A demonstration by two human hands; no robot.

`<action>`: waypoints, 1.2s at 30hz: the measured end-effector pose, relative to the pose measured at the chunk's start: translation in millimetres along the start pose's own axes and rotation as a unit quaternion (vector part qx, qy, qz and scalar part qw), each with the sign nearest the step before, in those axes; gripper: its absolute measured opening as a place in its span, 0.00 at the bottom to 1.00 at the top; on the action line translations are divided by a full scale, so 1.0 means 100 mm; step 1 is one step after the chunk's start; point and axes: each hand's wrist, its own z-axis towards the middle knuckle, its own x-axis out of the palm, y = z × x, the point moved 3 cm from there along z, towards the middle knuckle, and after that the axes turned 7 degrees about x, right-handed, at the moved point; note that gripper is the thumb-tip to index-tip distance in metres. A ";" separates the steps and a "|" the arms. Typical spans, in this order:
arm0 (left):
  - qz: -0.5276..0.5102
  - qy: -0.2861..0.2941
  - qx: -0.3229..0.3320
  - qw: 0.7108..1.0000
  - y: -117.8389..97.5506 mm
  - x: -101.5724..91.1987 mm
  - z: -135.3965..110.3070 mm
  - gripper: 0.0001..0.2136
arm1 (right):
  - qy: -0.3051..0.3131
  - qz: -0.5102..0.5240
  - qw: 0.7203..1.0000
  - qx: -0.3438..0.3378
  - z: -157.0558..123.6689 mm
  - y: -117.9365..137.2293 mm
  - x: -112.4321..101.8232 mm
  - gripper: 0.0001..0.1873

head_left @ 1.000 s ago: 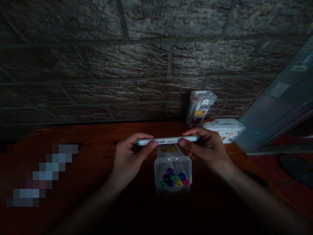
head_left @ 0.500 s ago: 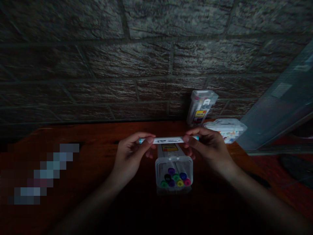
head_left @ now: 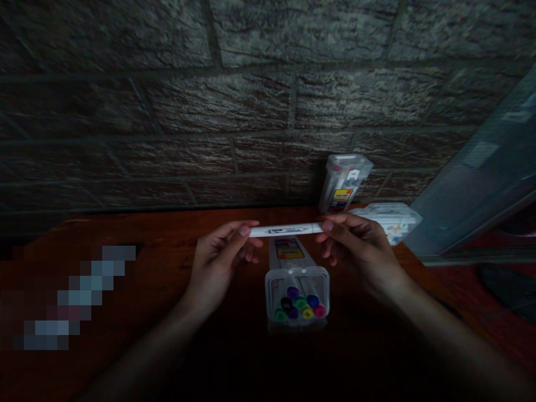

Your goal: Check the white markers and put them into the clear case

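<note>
A white marker pen (head_left: 286, 229) is held level in the air by both ends. My left hand (head_left: 220, 261) pinches its left end and my right hand (head_left: 360, 248) pinches its right end, so both coloured caps are covered by my fingers. Right below it lies an open clear plastic marker case (head_left: 296, 282) on the reddish wooden table (head_left: 159, 262), its open mouth toward me, with several markers inside showing coloured end caps.
A second clear marker case (head_left: 344, 182) stands upright against the brick wall (head_left: 251, 100). A third clear case (head_left: 391, 221) lies flat behind my right hand. A tilted glass or plastic panel (head_left: 481, 184) leans at the right. A blurred patch sits on the left of the table.
The marker has risen a little away from the case, and my fingers have slid over its blue end caps, which showed before.
</note>
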 end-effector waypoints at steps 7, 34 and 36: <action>-0.041 0.007 0.004 0.999 -0.04 0.02 0.00 0.10 | 0.010 0.016 1.000 0.012 -0.02 0.03 0.01 0.10; -0.129 0.017 -0.013 0.991 -0.11 0.03 0.00 0.12 | 0.085 0.116 0.989 0.025 -0.02 0.06 0.02 0.09; -0.134 0.017 -0.015 0.991 -0.12 0.04 0.00 0.12 | 0.084 0.119 0.989 0.026 -0.02 0.06 0.02 0.09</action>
